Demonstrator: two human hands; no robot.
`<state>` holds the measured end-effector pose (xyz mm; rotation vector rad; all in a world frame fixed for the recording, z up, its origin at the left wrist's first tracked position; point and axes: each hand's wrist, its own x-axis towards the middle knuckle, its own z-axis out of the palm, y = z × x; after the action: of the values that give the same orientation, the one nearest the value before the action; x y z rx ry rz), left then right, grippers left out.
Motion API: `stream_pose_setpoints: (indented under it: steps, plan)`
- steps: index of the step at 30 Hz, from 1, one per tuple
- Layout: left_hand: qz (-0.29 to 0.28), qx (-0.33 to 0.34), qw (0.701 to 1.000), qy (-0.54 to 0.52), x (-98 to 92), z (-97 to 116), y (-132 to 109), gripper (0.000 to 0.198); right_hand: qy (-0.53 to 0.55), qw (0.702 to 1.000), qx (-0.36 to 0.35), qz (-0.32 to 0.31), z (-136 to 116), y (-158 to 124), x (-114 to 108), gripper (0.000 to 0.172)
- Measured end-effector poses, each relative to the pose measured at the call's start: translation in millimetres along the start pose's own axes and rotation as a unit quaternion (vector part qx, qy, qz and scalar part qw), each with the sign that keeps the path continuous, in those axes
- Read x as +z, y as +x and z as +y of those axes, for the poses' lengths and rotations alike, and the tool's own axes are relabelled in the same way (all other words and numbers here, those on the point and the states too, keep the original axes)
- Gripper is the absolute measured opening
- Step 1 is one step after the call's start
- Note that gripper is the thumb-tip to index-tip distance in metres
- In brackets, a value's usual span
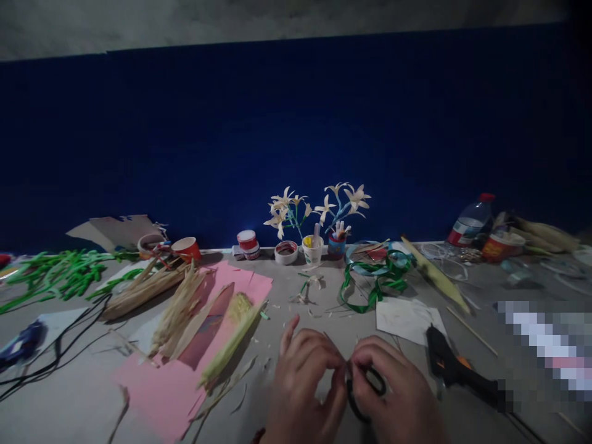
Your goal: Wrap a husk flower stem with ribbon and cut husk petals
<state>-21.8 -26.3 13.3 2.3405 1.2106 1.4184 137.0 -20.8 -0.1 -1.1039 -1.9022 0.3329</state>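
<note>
Low in the middle, my left hand (pixel 303 382) is closed in a pinch, with its little finger raised. Whatever lies between its fingertips is too small and dark to name. My right hand (pixel 402 391) meets it fingertip to fingertip, closed around scissors (pixel 352 398) with black looped handles; their blades are hidden by the fingers. Beyond the hands, a small piece of craft flower (pixel 308 287) with pale petals and a green stem lies on the table. Right of my right hand rests a black glue gun (pixel 451 367), and white paper (pixel 409 317) lies behind it.
Corn husks (pixel 178 308) and a yellow-green husk (pixel 234 345) lie on pink paper (pixel 152 394). Husk flowers (pixel 289 209) stand in cups at the back. Green ribbon (pixel 370 290), green fuzzy stems (pixel 69 271), a bottle (pixel 472 222) and dark cables (pixel 58 345) surround the workspace.
</note>
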Motion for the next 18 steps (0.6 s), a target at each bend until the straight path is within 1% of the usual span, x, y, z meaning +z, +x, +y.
stream_pose_setpoints:
  steps: [4, 6, 8, 9, 11, 13, 16, 18]
  plan:
    - [0.016, 0.006, 1.000, 0.023, -3.5, -2, -3, 0.023, -0.032, 0.999, 0.006, 0.005, 11, -1, -6, 0.017]
    - [0.035, -0.007, 0.999, 0.025, -7.2, -3, -4, 0.022, -0.067, 0.997, 0.017, 0.029, 21, -2, -13, 0.016]
    - [0.037, -0.018, 0.999, 0.028, -10.7, -3, -5, 0.021, -0.088, 0.995, 0.014, 0.048, 27, -4, -18, 0.015]
    - [0.031, -0.019, 0.999, 0.032, -11.8, -2, -5, 0.022, -0.082, 0.996, 0.005, 0.044, 26, -4, -20, 0.013]
    - [0.016, -0.008, 0.999, 0.042, -12.4, -1, -5, 0.024, -0.049, 0.999, -0.016, 0.014, 18, -3, -19, 0.010]
    - [0.018, 0.002, 0.998, 0.052, -11.5, 0, -4, 0.025, -0.021, 0.999, -0.030, -0.021, 5, -1, -15, 0.016]
    - [0.019, 0.008, 0.998, 0.056, -9.9, 1, -4, 0.025, -0.013, 0.999, -0.028, -0.025, -9, 3, -8, 0.014]
    - [0.013, 0.011, 0.999, 0.049, -8.9, 2, -4, 0.025, -0.014, 0.999, -0.029, -0.028, -11, 4, -4, 0.015]
